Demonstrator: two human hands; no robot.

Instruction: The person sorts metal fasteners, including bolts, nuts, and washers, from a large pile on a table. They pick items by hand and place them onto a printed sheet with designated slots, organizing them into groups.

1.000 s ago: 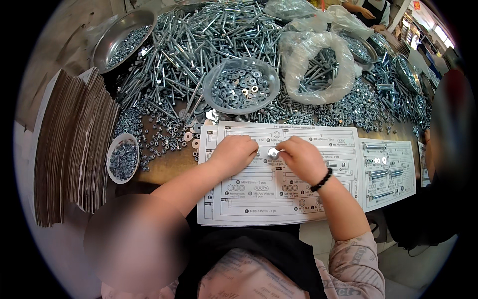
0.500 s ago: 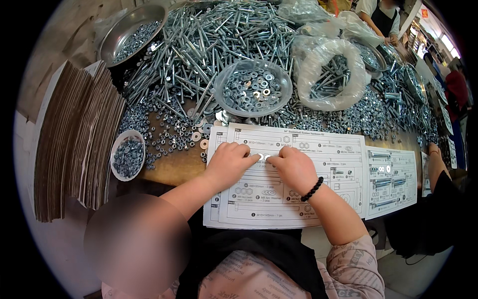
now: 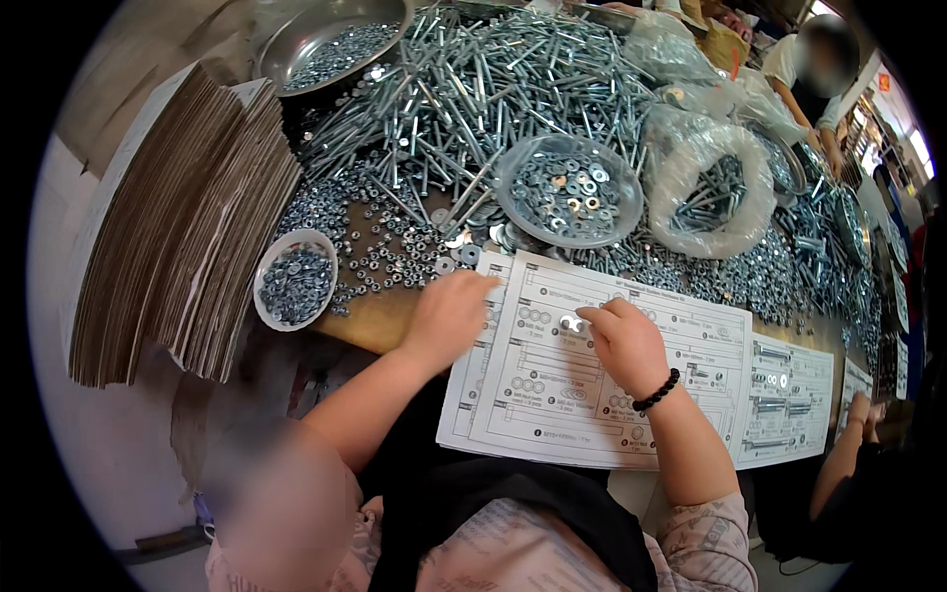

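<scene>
- Head view: left hand (image 3: 449, 316) over the upper-left corner of printed sheets (image 3: 562, 405); fingers partly hidden, grip cannot be told.
- Right hand (image 3: 631, 345) beside shiny washers (image 3: 570, 324) on the sheets, at the desk's (image 3: 380, 324) near edge; thumb hidden, grip unclear.
- Steel bowl (image 3: 326, 20), desk's far-left corner, cut off above.

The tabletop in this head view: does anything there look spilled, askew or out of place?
Loose nuts lie scattered on the tabletop beside the white bowl; they look spilled, though bolts are heaped loose too. The top sheet, under the right hand, doesn't line up with the sheet beneath, which sticks out at its left.
</scene>
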